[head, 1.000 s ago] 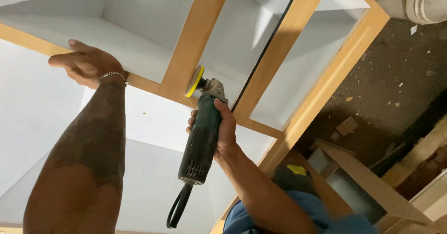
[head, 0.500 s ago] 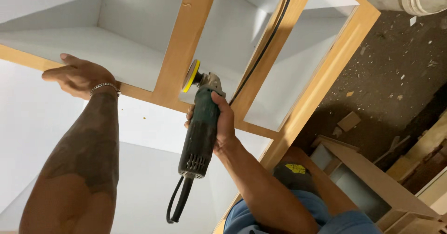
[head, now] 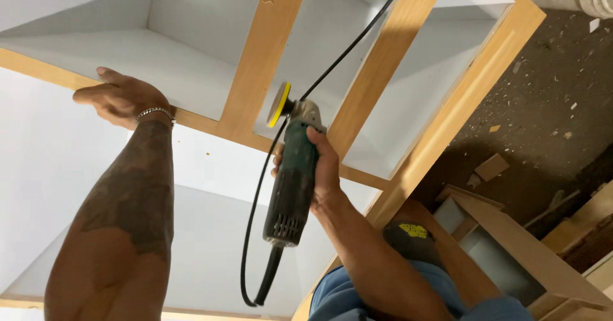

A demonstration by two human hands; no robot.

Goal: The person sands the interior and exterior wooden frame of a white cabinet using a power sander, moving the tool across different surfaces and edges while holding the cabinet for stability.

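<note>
A green and black angle grinder (head: pixel 295 174) with a yellow sanding disc (head: pixel 278 104) is gripped in my right hand (head: pixel 321 168). The disc stands on edge beside a tan wooden upright of a cabinet frame (head: pixel 262 59). My left hand (head: pixel 121 96), with a metal bracelet at the wrist, rests flat on the frame's cross rail to the left. The cabinet has white inner panels. The grinder's black cord (head: pixel 255 206) loops down from its tail and runs up across the frame.
At the right lies a dirty dark floor (head: pixel 555 91) with wood scraps. A smaller wooden box piece (head: pixel 511 244) sits at the lower right. My dark shoe (head: pixel 412 238) and blue trouser leg show at the bottom. A grey cylinder stands at the top right corner.
The grinder's disc has shifted slightly down and right along the upright. My left hand has slid a little along the cross rail. The view has moved.
</note>
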